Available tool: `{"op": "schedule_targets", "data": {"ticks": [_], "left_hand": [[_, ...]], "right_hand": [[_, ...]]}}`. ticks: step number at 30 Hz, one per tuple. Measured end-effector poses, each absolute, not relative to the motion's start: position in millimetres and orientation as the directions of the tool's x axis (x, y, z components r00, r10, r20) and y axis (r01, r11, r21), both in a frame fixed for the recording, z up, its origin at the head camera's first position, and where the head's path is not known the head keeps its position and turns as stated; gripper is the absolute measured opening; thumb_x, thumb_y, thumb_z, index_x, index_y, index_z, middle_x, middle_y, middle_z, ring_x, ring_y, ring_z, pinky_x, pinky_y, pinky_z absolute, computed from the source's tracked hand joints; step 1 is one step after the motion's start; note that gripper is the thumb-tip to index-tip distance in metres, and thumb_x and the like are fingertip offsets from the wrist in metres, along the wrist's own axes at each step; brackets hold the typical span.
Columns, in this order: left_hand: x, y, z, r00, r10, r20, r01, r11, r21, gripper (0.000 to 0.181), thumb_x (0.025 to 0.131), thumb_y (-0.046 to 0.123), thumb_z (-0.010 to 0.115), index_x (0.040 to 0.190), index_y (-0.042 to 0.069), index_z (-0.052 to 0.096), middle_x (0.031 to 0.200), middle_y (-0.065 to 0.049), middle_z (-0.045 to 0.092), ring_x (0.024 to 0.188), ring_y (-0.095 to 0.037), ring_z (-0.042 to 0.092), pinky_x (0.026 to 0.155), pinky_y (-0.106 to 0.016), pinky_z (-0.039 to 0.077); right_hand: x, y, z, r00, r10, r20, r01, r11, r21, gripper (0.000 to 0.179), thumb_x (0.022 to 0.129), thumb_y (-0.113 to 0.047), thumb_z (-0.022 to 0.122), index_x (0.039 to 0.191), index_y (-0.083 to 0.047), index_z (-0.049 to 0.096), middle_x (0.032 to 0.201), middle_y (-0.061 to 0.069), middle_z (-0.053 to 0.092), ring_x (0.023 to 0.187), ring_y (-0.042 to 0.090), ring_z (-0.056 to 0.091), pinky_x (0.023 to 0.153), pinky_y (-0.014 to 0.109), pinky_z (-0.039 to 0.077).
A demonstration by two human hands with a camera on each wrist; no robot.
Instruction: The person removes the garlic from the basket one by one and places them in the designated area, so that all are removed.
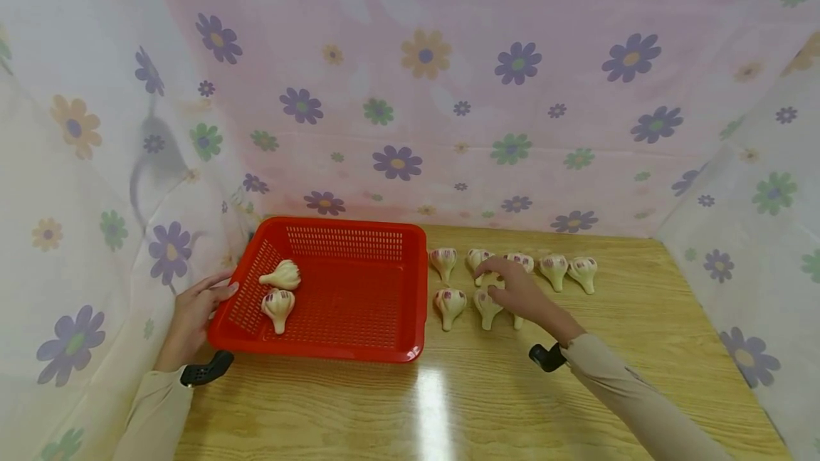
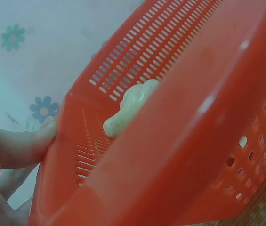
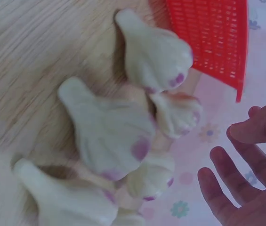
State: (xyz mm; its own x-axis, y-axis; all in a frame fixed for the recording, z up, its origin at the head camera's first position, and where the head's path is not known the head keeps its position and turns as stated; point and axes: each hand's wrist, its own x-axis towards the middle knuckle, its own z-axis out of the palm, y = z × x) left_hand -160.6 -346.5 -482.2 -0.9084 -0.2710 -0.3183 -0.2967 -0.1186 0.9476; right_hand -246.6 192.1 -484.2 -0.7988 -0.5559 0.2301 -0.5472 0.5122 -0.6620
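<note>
A red plastic basket stands on the table, with two garlic bulbs lying at its left end. The left hand holds the basket's left rim, its thumb against the edge and the other fingers partly hidden outside. To the right of the basket lie several white garlic bulbs with purple marks, in two rows. Over the middle of these rows hovers the right hand, fingers spread and slightly bent, holding nothing. A large garlic bulb lies near it in the right wrist view.
The wooden table carries everything. A flower-printed cloth hangs behind it and at both sides. The left hand is close to the left cloth. Black straps with cameras sit on both wrists.
</note>
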Motion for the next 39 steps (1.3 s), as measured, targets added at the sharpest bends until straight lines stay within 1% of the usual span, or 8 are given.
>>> {"op": "schedule_targets", "data": {"ticks": [3, 10, 17, 20, 27, 31, 35, 39], "left_hand": [[-161, -346, -482, -0.908, -0.270, -0.320, -0.298, -0.121, 0.947, 0.056, 0.091, 0.020, 0.063, 0.142, 0.008, 0.041, 0.087, 0.014, 0.065, 0.081, -0.007, 0.064, 0.070, -0.028, 0.055], [-161, -345, -481, -0.905, -0.273, -0.325, -0.302, -0.123, 0.945, 0.057, 0.091, 0.020, 0.064, 0.141, 0.008, 0.041, 0.087, 0.014, 0.065, 0.080, -0.007, 0.064, 0.070, -0.028, 0.055], [-160, -344, -481, -0.901, -0.277, -0.333, -0.307, -0.134, 0.942, 0.053, 0.090, 0.020, 0.065, 0.138, 0.011, 0.046, 0.088, 0.013, 0.065, 0.081, -0.007, 0.064, 0.070, -0.028, 0.055], [-160, -344, -481, -0.903, -0.274, -0.331, -0.305, -0.133, 0.943, 0.054, 0.090, 0.021, 0.065, 0.139, 0.010, 0.044, 0.089, 0.013, 0.065, 0.081, -0.007, 0.064, 0.071, -0.028, 0.055], [-157, -346, -482, -0.915, -0.261, -0.309, -0.279, -0.147, 0.949, 0.057, 0.090, 0.019, 0.065, 0.141, 0.007, 0.042, 0.091, 0.013, 0.065, 0.083, -0.007, 0.064, 0.071, -0.028, 0.055], [-157, -346, -483, -0.917, -0.262, -0.300, -0.266, -0.159, 0.951, 0.054, 0.090, 0.017, 0.066, 0.139, 0.008, 0.046, 0.090, 0.011, 0.066, 0.083, -0.008, 0.064, 0.070, -0.028, 0.055], [-158, -346, -483, -0.914, -0.266, -0.305, -0.271, -0.156, 0.950, 0.054, 0.089, 0.018, 0.066, 0.138, 0.009, 0.046, 0.089, 0.012, 0.066, 0.082, -0.008, 0.064, 0.070, -0.028, 0.055], [-158, -346, -484, -0.915, -0.269, -0.301, -0.268, -0.152, 0.951, 0.053, 0.089, 0.018, 0.066, 0.138, 0.009, 0.047, 0.089, 0.011, 0.066, 0.082, -0.008, 0.064, 0.071, -0.028, 0.055]], "right_hand": [[-247, 183, -480, -0.792, -0.567, 0.226, -0.546, 0.492, -0.677, 0.033, 0.083, 0.008, 0.055, 0.107, -0.012, 0.065, 0.109, 0.006, 0.062, 0.102, 0.029, 0.056, 0.079, 0.052, 0.046], [-249, 162, -474, -0.763, -0.581, 0.283, -0.601, 0.478, -0.641, 0.032, 0.081, 0.009, 0.057, 0.102, -0.013, 0.067, 0.102, 0.002, 0.064, 0.091, 0.023, 0.058, 0.072, 0.047, 0.052], [-248, 147, -469, -0.756, -0.609, 0.238, -0.562, 0.418, -0.714, 0.030, 0.083, 0.008, 0.053, 0.106, -0.008, 0.066, 0.107, 0.011, 0.064, 0.100, 0.036, 0.058, 0.076, 0.043, 0.050], [-249, 143, -467, -0.754, -0.614, 0.235, -0.561, 0.414, -0.717, 0.030, 0.084, 0.006, 0.053, 0.107, -0.008, 0.065, 0.109, 0.013, 0.063, 0.099, 0.032, 0.058, 0.077, 0.042, 0.050], [-248, 130, -464, -0.752, -0.619, 0.229, -0.558, 0.410, -0.722, 0.027, 0.085, 0.005, 0.056, 0.105, -0.010, 0.065, 0.106, 0.009, 0.063, 0.095, 0.022, 0.057, 0.075, 0.038, 0.050], [-248, 120, -461, -0.747, -0.626, 0.224, -0.550, 0.391, -0.738, 0.027, 0.084, 0.006, 0.054, 0.104, -0.008, 0.066, 0.105, 0.008, 0.064, 0.094, 0.023, 0.058, 0.075, 0.039, 0.050], [-246, 110, -457, -0.734, -0.642, 0.220, -0.548, 0.369, -0.751, 0.027, 0.083, 0.007, 0.053, 0.105, -0.003, 0.065, 0.106, 0.007, 0.063, 0.095, 0.029, 0.058, 0.076, 0.040, 0.050], [-243, 99, -454, -0.734, -0.643, 0.219, -0.552, 0.376, -0.744, 0.028, 0.082, 0.007, 0.053, 0.105, -0.003, 0.066, 0.106, 0.005, 0.064, 0.095, 0.026, 0.059, 0.077, 0.036, 0.051]]}}
